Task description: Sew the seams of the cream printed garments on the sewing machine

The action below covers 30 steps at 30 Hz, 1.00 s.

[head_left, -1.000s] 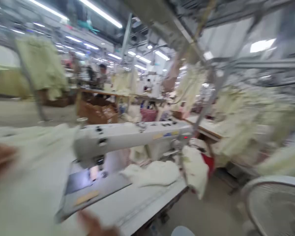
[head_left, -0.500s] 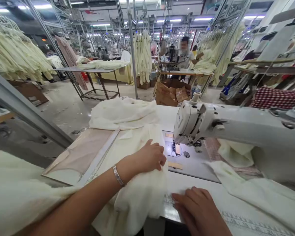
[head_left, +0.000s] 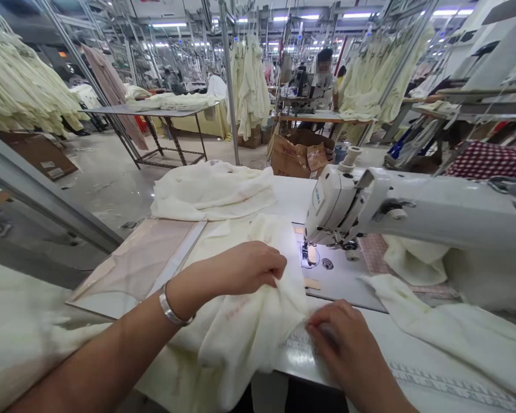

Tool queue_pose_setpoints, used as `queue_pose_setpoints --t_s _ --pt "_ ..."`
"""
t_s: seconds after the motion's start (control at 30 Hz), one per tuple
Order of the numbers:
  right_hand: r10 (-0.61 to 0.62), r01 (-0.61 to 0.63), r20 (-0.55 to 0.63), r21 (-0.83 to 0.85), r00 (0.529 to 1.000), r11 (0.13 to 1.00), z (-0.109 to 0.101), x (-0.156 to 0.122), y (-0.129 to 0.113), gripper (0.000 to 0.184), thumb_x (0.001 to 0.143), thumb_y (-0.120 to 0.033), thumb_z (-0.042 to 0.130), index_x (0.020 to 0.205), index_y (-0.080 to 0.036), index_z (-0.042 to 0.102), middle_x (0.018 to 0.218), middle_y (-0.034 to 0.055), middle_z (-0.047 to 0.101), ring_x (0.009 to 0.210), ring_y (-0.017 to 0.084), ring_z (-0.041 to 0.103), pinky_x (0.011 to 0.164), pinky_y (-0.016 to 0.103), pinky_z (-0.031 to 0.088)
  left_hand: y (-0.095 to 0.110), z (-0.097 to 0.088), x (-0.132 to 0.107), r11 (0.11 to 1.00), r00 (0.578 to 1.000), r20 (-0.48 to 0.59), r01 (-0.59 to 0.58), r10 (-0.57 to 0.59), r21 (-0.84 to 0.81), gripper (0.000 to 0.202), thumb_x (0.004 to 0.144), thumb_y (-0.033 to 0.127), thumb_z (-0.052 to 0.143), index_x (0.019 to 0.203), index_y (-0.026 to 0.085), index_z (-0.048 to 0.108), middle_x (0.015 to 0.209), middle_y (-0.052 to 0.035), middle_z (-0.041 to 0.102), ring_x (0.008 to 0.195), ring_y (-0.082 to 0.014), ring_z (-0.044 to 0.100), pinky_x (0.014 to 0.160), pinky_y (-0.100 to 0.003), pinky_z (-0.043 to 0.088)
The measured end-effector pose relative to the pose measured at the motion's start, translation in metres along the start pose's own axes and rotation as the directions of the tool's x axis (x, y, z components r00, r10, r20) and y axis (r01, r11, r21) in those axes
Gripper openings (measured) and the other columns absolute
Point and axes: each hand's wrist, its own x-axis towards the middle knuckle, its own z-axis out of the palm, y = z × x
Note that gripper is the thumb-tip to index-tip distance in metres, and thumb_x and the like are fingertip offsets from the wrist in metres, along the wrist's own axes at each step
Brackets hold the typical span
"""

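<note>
Cream fabric (head_left: 245, 321) lies over the front of the sewing table and hangs past its edge. My left hand (head_left: 253, 268), with a silver bracelet at the wrist, is closed on this fabric and draws it up into folds. At the cloth's right edge, thumb and fingers of my right hand (head_left: 339, 330) are pinched on the fabric's corner. Just beyond both hands stands a white sewing machine (head_left: 339, 206), its needle area (head_left: 309, 255) lit. No cloth lies under the presser foot.
A bunched cream garment (head_left: 210, 189) lies at the table's back. Pinkish sheer material (head_left: 150, 246) is on the left, and another cream piece (head_left: 451, 327) on the right. Printed ruler marks (head_left: 447, 381) run along the front edge. Beyond are a cardboard box (head_left: 290, 155) and a co-worker (head_left: 324, 74).
My left hand has closed on the fabric and lifted it into folds. The cloth's edge has shifted right, and my right hand has moved up slightly and now pinches its corner.
</note>
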Motion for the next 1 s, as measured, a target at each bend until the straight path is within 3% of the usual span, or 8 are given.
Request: queue_pose_setpoints --t_s 0.13,0.27,0.43,0.5,0.63,0.7,0.83,1.0 --pt "-0.098 0.098 0.008 -0.08 0.995 0.992 -0.003 -0.019 -0.009 0.012 0.084 -0.015 0.045 0.075 -0.02 0.051 0.066 0.0001 0.052 0.064 0.016 0.046 0.061 0.03 0.029 0.005 0.02 0.02 0.996 0.997 -0.015 -0.076 0.077 0.055 0.005 0.082 0.015 0.056 0.079 0.018 0.055 0.076 0.0008 0.058 0.076 -0.0158 0.051 0.072 -0.026 0.038" --pt "-0.234 0.247 0.13 -0.098 0.963 0.964 0.009 -0.022 -0.022 0.032 0.077 -0.013 0.045 0.104 -0.025 0.057 0.068 -0.0007 0.056 0.063 0.015 0.049 0.062 0.03 0.027 0.006 0.054 0.036 0.982 0.989 -0.068 -0.121 0.132 0.146 0.006 0.082 0.011 0.052 0.083 0.017 0.054 0.08 -0.0013 0.057 0.076 -0.0163 0.049 0.072 -0.027 0.039" --pt "-0.146 0.136 0.046 0.174 0.988 0.975 0.01 -0.021 -0.026 0.023 0.081 -0.007 0.034 0.076 -0.022 0.051 0.061 -0.0029 0.056 0.058 0.012 0.049 0.062 0.028 0.029 -0.003 0.086 0.035 0.978 0.974 -0.196 -0.077 0.115 0.195 0.011 0.086 0.009 0.042 0.086 0.014 0.051 0.087 -0.0054 0.053 0.081 -0.0184 0.045 0.078 -0.031 0.038" --pt "-0.131 0.119 0.037 0.224 0.991 0.967 0.005 -0.022 -0.026 0.022 0.082 -0.006 0.034 0.077 -0.022 0.048 0.063 -0.003 0.056 0.06 0.012 0.05 0.061 0.027 0.03 -0.005 0.09 0.033 0.977 0.968 -0.221 -0.072 0.116 0.2 0.012 0.086 0.008 0.041 0.086 0.015 0.05 0.086 -0.0049 0.053 0.08 -0.0178 0.044 0.079 -0.031 0.037" --pt "-0.246 0.246 0.071 0.018 0.967 0.969 0.006 -0.024 -0.025 0.024 0.079 -0.011 0.044 0.097 -0.023 0.056 0.064 -0.0025 0.055 0.059 0.014 0.046 0.06 0.029 0.024 -0.006 0.089 0.032 0.976 0.962 -0.239 -0.083 0.131 0.202 0.01 0.086 0.009 0.042 0.087 0.016 0.05 0.085 -0.0039 0.052 0.08 -0.0172 0.043 0.079 -0.03 0.037" --pt "-0.267 0.267 0.094 0.008 0.959 0.964 0.012 -0.024 -0.026 0.02 0.078 -0.013 0.046 0.092 -0.023 0.058 0.064 -0.0025 0.056 0.06 0.014 0.046 0.061 0.03 0.023 -0.006 0.09 0.033 0.976 0.961 -0.242 -0.086 0.135 0.202 0.01 0.087 0.011 0.042 0.087 0.016 0.05 0.085 -0.0043 0.052 0.081 -0.0173 0.044 0.079 -0.03 0.037" --pt "-0.205 0.194 0.154 0.083 0.967 0.978 0.019 -0.021 -0.027 0.013 0.078 -0.012 0.045 0.074 -0.02 0.053 0.062 -0.0031 0.057 0.059 0.013 0.047 0.062 0.03 0.022 -0.007 0.092 0.034 0.976 0.957 -0.253 -0.089 0.138 0.197 0.011 0.088 0.011 0.041 0.087 0.016 0.051 0.085 -0.0046 0.052 0.081 -0.0174 0.044 0.079 -0.03 0.038" --pt "-0.24 0.238 0.19 0.033 0.952 0.971 0.016 -0.017 -0.023 0.019 0.074 -0.008 0.047 0.082 -0.023 0.056 0.061 -0.0041 0.057 0.058 0.013 0.047 0.061 0.03 0.023 -0.006 0.091 0.033 0.979 0.953 -0.267 -0.097 0.143 0.18 0.012 0.089 0.014 0.041 0.088 0.015 0.053 0.086 -0.0043 0.053 0.081 -0.0173 0.044 0.08 -0.03 0.038"
